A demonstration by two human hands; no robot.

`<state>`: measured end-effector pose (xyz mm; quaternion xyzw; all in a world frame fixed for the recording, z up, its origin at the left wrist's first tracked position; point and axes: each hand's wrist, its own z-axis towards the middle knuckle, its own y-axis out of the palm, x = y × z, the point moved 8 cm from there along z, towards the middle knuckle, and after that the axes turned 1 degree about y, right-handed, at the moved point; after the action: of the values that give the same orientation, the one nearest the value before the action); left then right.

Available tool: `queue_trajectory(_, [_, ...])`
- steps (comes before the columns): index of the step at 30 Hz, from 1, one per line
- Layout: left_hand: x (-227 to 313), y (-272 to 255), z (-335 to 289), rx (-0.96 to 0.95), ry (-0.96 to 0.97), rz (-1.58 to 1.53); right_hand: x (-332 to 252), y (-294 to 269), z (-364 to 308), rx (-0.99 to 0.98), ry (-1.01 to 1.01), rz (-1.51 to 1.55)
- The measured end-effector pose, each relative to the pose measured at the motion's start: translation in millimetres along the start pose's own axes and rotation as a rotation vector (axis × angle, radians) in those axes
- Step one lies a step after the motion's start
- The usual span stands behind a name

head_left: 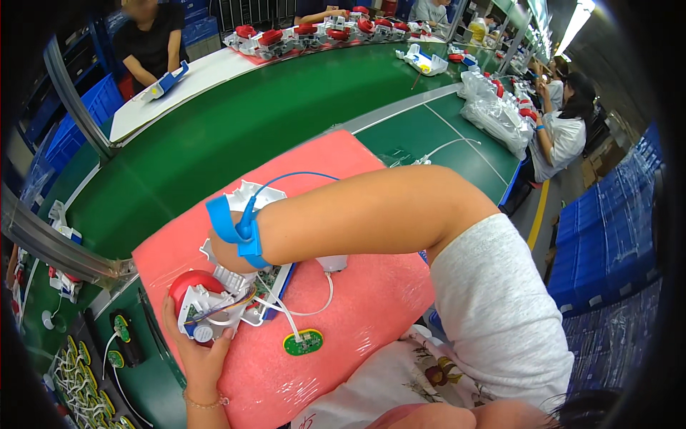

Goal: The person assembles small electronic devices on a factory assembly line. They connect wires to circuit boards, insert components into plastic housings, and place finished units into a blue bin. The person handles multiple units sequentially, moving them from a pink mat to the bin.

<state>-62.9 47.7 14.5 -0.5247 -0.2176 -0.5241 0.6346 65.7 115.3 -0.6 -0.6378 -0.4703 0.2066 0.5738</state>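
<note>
On a pink foam pad (329, 372), a white plastic housing with a red wheel (194, 284) lies with its wiring and a motor exposed. My left hand (194, 352) is closed around its near end, thumb on one side and fingers on the other. From the right, my other arm reaches across the pad, a blue wrist strap (250, 239) with a cord at its wrist. My right hand (227, 252) is over the housing's far part, its fingers hidden. A green circuit board (280, 282) shows beside it. White wires run to a small oval green board (304, 342) on the pad.
Several small oval boards with white cables (86, 379) lie at lower left. A green conveyor belt (286, 107) runs beyond the pad. White and red assemblies (336, 32) line the far side. Co-workers sit at the far side and right. Stacked blue trays (607, 229) stand at right.
</note>
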Motion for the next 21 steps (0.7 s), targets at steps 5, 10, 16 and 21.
queue_trajectory(5, [-6, 1, -1, -0.001, -0.062, -0.108, 1, -13, -5, -0.165, -0.109, 0.062])
queue_trajectory(10, [-7, 3, -3, -0.018, -0.057, -0.061, 14, 18, 9, -0.404, 0.034, 0.14])
queue_trajectory(16, [-11, -2, -5, 0.009, -0.129, -0.091, 34, 82, 64, -1.084, 0.487, 0.07])
queue_trajectory(21, [-7, 2, -2, -0.025, 0.001, 0.04, 36, 129, 77, -1.12, 0.555, 0.237])
